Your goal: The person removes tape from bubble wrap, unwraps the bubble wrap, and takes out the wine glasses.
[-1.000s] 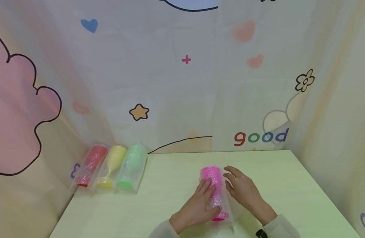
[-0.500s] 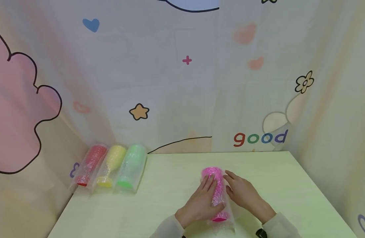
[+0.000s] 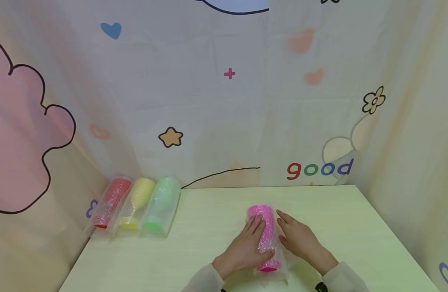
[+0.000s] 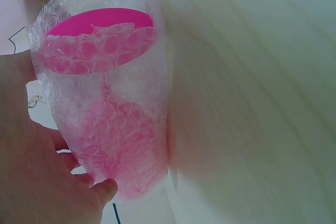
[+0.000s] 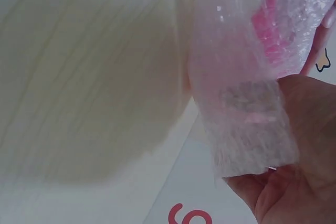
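Note:
A pink item in bubble wrap (image 3: pixel 266 235) lies on the table, its bright pink round end (image 4: pixel 113 19) showing through the wrap in the left wrist view. Across its top and left side rests my left hand (image 3: pixel 242 249), fingers extended and slightly spread, thumb low on the item. My right hand (image 3: pixel 305 241) is at the item's right side, fingers loosely extended. A loose flap of the wrap (image 5: pixel 252 124) lies against the right hand (image 5: pixel 315 140) in the right wrist view and partly hides its fingers.
Three wrapped items lie side by side at the table's back left: red (image 3: pixel 114 200), yellow (image 3: pixel 138 200) and green (image 3: pixel 162 205). The pale table (image 3: pixel 209 211) meets a printed curtain (image 3: pixel 224 105) behind, with more curtain at both sides.
Compared with one second ago, my right hand is slightly lower, and my left hand has shifted slightly right on the pink item. The three items at the left have not moved.

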`<action>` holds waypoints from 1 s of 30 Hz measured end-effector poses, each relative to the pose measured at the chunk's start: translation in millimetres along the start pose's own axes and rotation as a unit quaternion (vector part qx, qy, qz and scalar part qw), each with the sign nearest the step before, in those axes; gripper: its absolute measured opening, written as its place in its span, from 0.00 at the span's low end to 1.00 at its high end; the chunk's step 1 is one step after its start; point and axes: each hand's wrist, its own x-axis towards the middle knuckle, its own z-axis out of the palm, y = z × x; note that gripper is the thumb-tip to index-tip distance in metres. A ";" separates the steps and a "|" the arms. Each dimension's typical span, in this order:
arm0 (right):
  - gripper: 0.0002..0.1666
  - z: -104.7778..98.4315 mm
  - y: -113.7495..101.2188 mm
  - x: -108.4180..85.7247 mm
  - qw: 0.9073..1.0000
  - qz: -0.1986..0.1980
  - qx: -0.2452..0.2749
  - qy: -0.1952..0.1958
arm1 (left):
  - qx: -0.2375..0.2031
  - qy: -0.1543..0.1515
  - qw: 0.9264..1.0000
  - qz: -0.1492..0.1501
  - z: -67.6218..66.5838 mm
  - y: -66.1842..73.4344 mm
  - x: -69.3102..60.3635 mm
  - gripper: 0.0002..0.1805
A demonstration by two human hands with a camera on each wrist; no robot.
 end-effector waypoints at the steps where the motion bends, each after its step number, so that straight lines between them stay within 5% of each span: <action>1: 0.31 1.2 0.4 -0.5 1.000 -0.001 -0.002 0.003 | 0.001 0.000 1.000 0.000 0.2 -0.2 -0.1 0.47; 10: 0.34 9.3 3.0 -6.0 0.995 -0.063 -0.023 0.068 | 0.001 0.004 1.000 0.003 -0.8 -4.8 -4.3 0.46; 20: 0.35 11.8 1.6 -9.2 0.997 -0.060 -0.016 0.042 | 0.043 0.012 0.999 0.012 -3.7 9.7 4.4 0.47; 30: 0.35 11.5 2.7 -4.0 0.997 -0.061 -0.031 0.041 | 0.041 -0.006 0.999 -0.021 0.8 12.8 9.2 0.52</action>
